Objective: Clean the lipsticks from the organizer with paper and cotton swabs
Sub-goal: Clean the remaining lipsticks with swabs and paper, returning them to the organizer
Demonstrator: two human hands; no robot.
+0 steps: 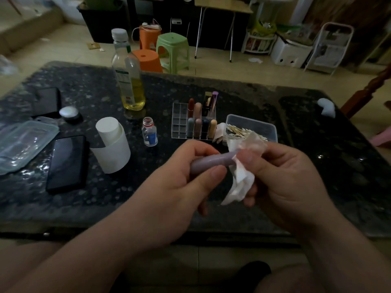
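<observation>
The lilac lipstick (213,162) is out of the clear organizer (179,121) and is held in the air over the bench (317,166), in front of the organizer on the person's side. It lies nearly level, a smooth, rounded tube with a dull sheen. The left grip (182,182) is closed around its near end, thumb on top and fingers curled beneath. The right grip (283,178) pinches a crumpled white paper (243,178) round the tube's far end, so the cap or tip there is hidden. The paper carries faint pink smears, which suggests it is lifting colour from something. I judge the job to be in the wiping stage for this one piece and far from over. The other lipsticks (198,123) stand upright in the right-hand cells of the organizer, in red, pink, grey-blue, mauve, dark and tan shades, while the cells on its left side stand empty. In this dim light it cannot be told which of the standing ones are already clean. The cotton swabs (239,131) lie in a clear tub (273,127) just to the right of the organizer, and neither grip holds one, so swab work appears to be left to do. A small open vial (149,132) stands just left of the organizer, a roll of white paper (112,142) farther left, and a tall bottle of yellow liquid (129,77) behind and left.
</observation>
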